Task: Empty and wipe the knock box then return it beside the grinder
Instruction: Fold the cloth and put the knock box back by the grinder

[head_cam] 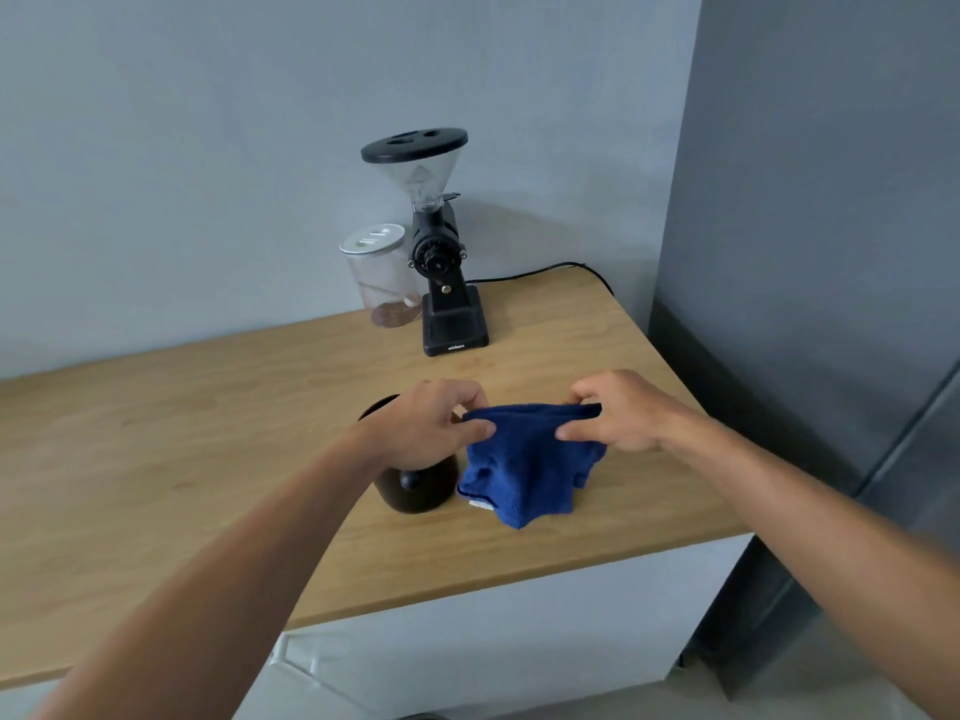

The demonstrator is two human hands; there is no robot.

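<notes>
A blue cloth (524,459) hangs just above the wooden counter (182,459), stretched between both hands. My left hand (431,423) pinches its upper left corner and my right hand (618,413) pinches its upper right corner. The dark round knock box (415,485) stands on the counter right beside the cloth, partly hidden behind my left hand and wrist. The black grinder (447,283) with a clear hopper stands farther back near the wall.
A clear jar (382,275) with a silver lid stands to the left of the grinder. The grinder's black cable (545,270) runs off the counter's back right edge. A grey fridge (831,252) rises at the right. The counter's front edge is close below the cloth.
</notes>
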